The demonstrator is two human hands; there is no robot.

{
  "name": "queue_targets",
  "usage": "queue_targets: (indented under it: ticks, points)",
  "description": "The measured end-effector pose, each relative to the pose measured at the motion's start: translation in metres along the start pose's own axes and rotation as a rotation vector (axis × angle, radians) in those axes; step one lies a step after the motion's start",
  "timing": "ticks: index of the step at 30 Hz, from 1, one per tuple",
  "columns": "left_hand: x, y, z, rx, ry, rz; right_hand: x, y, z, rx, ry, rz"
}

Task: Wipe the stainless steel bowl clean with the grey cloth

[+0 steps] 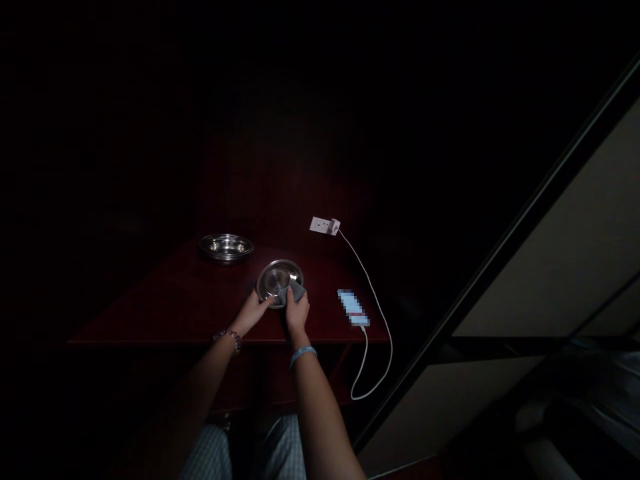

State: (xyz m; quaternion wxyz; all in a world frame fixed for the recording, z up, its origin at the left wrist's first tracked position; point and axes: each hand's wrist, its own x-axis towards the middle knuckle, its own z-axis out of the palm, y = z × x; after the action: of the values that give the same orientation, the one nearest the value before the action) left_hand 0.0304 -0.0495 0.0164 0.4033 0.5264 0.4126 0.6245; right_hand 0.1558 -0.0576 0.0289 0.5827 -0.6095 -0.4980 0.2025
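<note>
A round, shiny metal plate (274, 279) is tilted up above the front part of the dark red table (175, 310). My left hand (253, 312) grips its lower left rim, thumb over the near edge. In my right hand (297, 310) is a grey cloth (296, 289), pinched under the thumb and pressed against the plate's lower right side. The fingers of both hands are partly hidden behind the plate and the cloth. Farther back on the left lies a stack of metal dishes (227, 248).
A phone (353, 308) lies at the table's right side, its white cable (370, 277) looping past the edge up to a charger in a wall socket (320, 225). Pale panels (545, 267) stand at the right. The surroundings are very dark.
</note>
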Motion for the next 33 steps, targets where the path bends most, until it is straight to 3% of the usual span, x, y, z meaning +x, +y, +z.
queue_targets:
  ticks: [6, 16, 27, 33]
  points:
    - [0.001, 0.001, -0.001, -0.068, 0.022, -0.055, -0.002, -0.002, -0.002, -0.075, -0.011, 0.018]
    - [-0.004, 0.025, -0.006, -0.199, 0.088, -0.169, -0.003, -0.001, -0.001, -0.062, -0.079, 0.003]
    - [-0.003, 0.015, 0.002, -0.1, 0.031, -0.078, 0.0, -0.002, -0.002, -0.018, -0.028, 0.01]
    - [-0.003, 0.013, -0.001, -0.038, -0.003, 0.049, 0.001, 0.0, 0.0, -0.009, 0.005, 0.014]
